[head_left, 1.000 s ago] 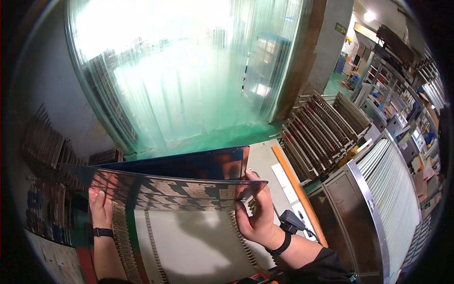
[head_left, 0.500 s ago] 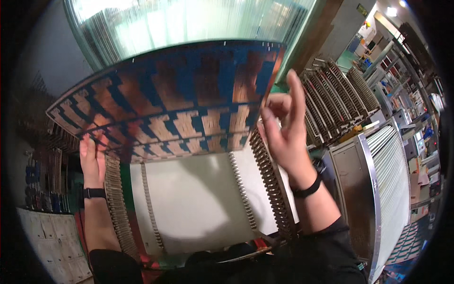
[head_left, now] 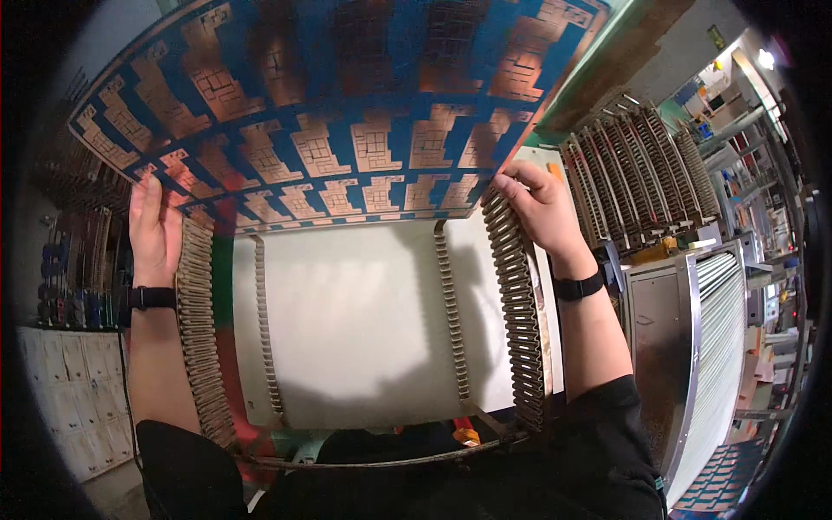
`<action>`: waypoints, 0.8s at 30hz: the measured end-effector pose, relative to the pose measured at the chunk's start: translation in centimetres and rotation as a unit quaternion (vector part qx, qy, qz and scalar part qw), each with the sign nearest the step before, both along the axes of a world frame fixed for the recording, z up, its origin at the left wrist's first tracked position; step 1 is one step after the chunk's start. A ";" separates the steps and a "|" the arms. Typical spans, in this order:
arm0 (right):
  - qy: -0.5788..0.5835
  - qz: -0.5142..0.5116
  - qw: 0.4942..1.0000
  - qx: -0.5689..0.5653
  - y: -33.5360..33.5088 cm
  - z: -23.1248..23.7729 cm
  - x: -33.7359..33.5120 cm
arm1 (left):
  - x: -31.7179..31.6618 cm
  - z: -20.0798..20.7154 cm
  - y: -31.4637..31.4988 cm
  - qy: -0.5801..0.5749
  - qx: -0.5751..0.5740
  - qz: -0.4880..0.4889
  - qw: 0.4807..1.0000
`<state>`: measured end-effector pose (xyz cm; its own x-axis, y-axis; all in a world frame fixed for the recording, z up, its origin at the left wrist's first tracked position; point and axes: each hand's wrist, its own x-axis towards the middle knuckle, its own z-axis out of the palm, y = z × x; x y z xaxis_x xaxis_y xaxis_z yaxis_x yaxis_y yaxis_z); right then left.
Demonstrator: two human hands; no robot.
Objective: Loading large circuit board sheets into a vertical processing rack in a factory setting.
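Observation:
A large copper-and-blue circuit board panel (head_left: 373,143) is held up and tilted in front of me, with rows of repeated copper patterns on its face. My left hand (head_left: 156,230) is closed on its lower left edge, thumb on the near face. At the lower right corner my right hand (head_left: 546,208) pinches the edge between thumb and fingers. Below the panel is a slotted rack: its left coil-like slot strip (head_left: 198,329) lies beside my left forearm, its right slot strip (head_left: 518,303) beside my right. A white sheet (head_left: 347,321) lies between these strips.
More slotted racks (head_left: 628,178) stand at the right. Nearer is a metal-framed rack (head_left: 693,295) packed with thin white sheets. Another patterned panel (head_left: 724,477) lies at the lower right. White lockers or boxes (head_left: 74,381) are at the left. A metal rail (head_left: 381,461) runs close to my body.
My right hand, which was off the panel with fingers apart, has come down and closed on its lower right corner. The panel now sits higher in view. My left hand keeps its grip.

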<state>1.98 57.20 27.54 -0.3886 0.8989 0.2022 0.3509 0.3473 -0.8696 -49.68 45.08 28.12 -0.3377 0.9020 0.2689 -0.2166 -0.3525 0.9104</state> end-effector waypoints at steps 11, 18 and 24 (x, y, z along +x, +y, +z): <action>0.013 -0.016 0.999 -0.024 -0.6 0.3 -0.3 | -0.1 -0.3 -0.7 -0.061 0.055 -0.025 0.996; 0.142 -0.028 0.987 -0.066 -1.3 -0.5 -1.1 | 0.3 0.2 -0.5 -0.067 0.049 -0.026 0.996; 0.158 -0.048 0.986 -0.034 -1.3 -0.4 -2.1 | 0.1 0.0 -0.3 -0.078 0.044 -0.017 0.996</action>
